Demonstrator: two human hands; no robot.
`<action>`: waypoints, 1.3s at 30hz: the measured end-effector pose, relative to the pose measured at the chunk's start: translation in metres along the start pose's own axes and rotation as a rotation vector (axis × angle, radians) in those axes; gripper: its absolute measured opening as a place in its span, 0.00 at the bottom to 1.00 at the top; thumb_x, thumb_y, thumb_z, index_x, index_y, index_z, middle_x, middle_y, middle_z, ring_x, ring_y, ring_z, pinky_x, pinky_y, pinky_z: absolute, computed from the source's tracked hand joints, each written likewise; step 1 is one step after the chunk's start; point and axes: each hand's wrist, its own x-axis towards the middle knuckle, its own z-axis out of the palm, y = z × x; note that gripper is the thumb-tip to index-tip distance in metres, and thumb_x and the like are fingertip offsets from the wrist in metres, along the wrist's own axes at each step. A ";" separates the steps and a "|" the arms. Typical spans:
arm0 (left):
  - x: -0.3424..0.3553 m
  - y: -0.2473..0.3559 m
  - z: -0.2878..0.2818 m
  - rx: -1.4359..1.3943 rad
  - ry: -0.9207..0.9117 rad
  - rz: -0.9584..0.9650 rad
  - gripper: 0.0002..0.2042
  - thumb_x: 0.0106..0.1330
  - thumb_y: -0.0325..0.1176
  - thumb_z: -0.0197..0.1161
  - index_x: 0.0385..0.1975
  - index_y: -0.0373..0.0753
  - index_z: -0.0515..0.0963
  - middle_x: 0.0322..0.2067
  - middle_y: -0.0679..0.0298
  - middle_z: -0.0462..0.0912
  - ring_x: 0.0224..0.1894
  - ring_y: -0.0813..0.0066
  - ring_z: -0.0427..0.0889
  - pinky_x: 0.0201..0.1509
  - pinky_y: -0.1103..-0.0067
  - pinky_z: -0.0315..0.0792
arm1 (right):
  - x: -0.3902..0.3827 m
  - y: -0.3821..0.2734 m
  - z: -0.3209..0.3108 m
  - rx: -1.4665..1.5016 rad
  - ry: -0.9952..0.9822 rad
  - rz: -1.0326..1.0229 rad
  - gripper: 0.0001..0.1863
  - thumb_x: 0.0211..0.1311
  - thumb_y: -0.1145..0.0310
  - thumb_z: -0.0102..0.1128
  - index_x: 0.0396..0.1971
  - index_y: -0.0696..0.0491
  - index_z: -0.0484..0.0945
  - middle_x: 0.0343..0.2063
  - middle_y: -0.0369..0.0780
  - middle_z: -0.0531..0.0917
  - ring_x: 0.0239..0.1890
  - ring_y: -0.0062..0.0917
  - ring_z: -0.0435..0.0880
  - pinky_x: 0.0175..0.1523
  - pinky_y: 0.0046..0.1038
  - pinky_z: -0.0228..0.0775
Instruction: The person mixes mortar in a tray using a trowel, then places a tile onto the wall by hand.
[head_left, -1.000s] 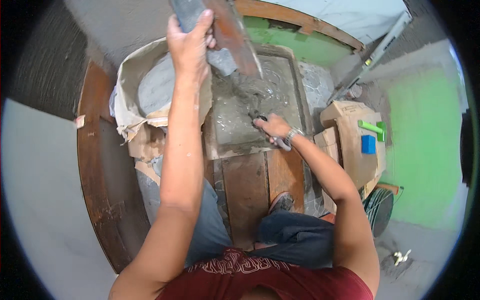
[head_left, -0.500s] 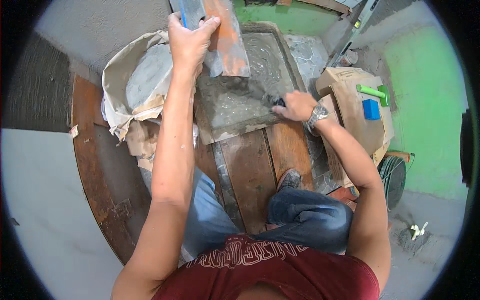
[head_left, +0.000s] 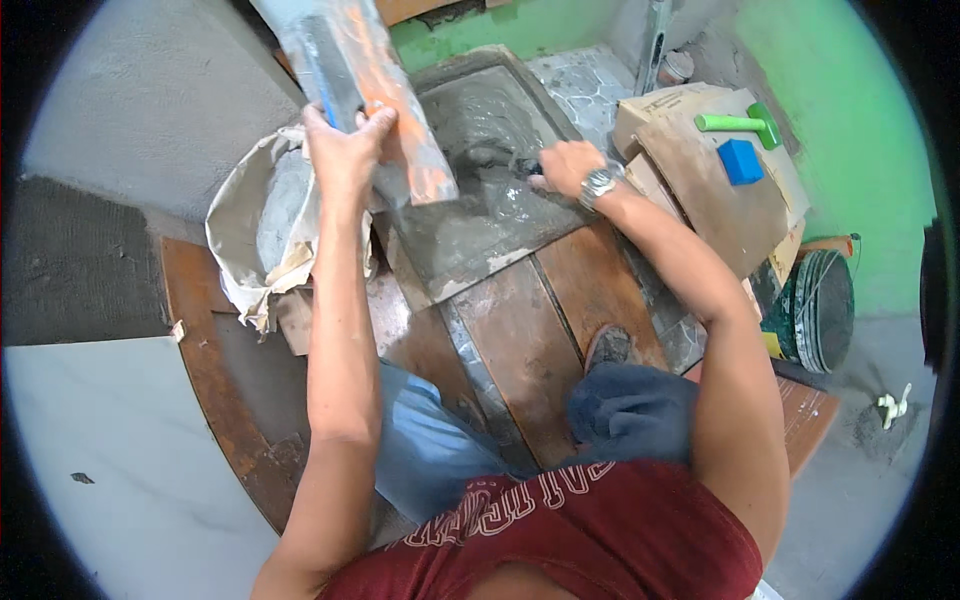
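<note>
- The wooden platform (head_left: 520, 340) of brown planks lies under the person's knees, and its boards run from the lower middle up toward the right.
- The grey mortar bed (head_left: 480, 180) sits in a shallow tray at the top middle, wet and rough, its long side running from lower left to upper right.
- The paper cement sack (head_left: 255, 240) stands open just left of the mortar bed, its torn rim folded outward.
- The cardboard pieces (head_left: 700, 190) lie to the right of the tray, with a green mallet (head_left: 740, 122) and a blue block (head_left: 741, 161) resting on top, near each other but apart.
- The float (head_left: 385, 110) is a long flat board, orange on its face and smeared with grey. It is held above the left edge of the mortar bed, tilted, with its long axis running from the upper left down to the lower right, the lower end pointing at the mortar.
- The left hand (head_left: 345, 150) is raised and grips the float's handle, fingers curled tight around it and pressed together.
- The right hand (head_left: 565, 165), with a wristwatch (head_left: 598, 183) on the wrist, rests on the mortar at the right side of the bed. Its fingers are bent around a small dark tool (head_left: 527, 168), which is mostly hidden, so its kind cannot be told.
</note>
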 end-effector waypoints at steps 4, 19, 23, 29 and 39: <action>-0.011 -0.001 0.022 0.212 -0.087 0.086 0.33 0.49 0.32 0.78 0.52 0.29 0.67 0.43 0.49 0.83 0.44 0.58 0.84 0.53 0.69 0.76 | -0.005 0.033 0.000 0.293 -0.059 0.113 0.23 0.63 0.52 0.63 0.32 0.62 0.81 0.30 0.49 0.86 0.35 0.37 0.88 0.40 0.39 0.80; -0.048 -0.028 0.080 0.589 -0.494 0.160 0.30 0.49 0.25 0.73 0.54 0.30 0.69 0.37 0.38 0.83 0.45 0.39 0.83 0.50 0.57 0.75 | -0.052 0.001 -0.062 1.036 -0.338 0.051 0.13 0.60 0.65 0.59 0.24 0.61 0.75 0.16 0.38 0.77 0.16 0.22 0.78 0.21 0.29 0.73; -0.033 -0.050 0.083 0.660 -0.388 0.184 0.30 0.50 0.28 0.75 0.53 0.32 0.69 0.36 0.38 0.83 0.42 0.40 0.84 0.49 0.58 0.76 | -0.065 0.002 -0.075 0.968 -0.383 0.062 0.12 0.63 0.66 0.57 0.24 0.58 0.72 0.19 0.36 0.76 0.17 0.19 0.77 0.20 0.25 0.72; -0.012 -0.069 0.070 0.741 -0.295 0.058 0.30 0.49 0.28 0.76 0.52 0.31 0.69 0.38 0.39 0.83 0.44 0.41 0.83 0.50 0.58 0.75 | -0.079 0.027 -0.072 1.078 -0.425 0.229 0.18 0.66 0.56 0.56 0.31 0.58 0.74 0.20 0.39 0.79 0.19 0.26 0.80 0.23 0.31 0.73; -0.007 -0.025 0.063 0.624 -0.358 -0.021 0.35 0.49 0.33 0.79 0.56 0.29 0.68 0.48 0.39 0.81 0.54 0.45 0.81 0.59 0.63 0.73 | -0.047 0.029 0.017 -0.066 0.406 -0.024 0.07 0.59 0.72 0.55 0.35 0.55 0.81 0.37 0.47 0.80 0.42 0.39 0.84 0.39 0.38 0.80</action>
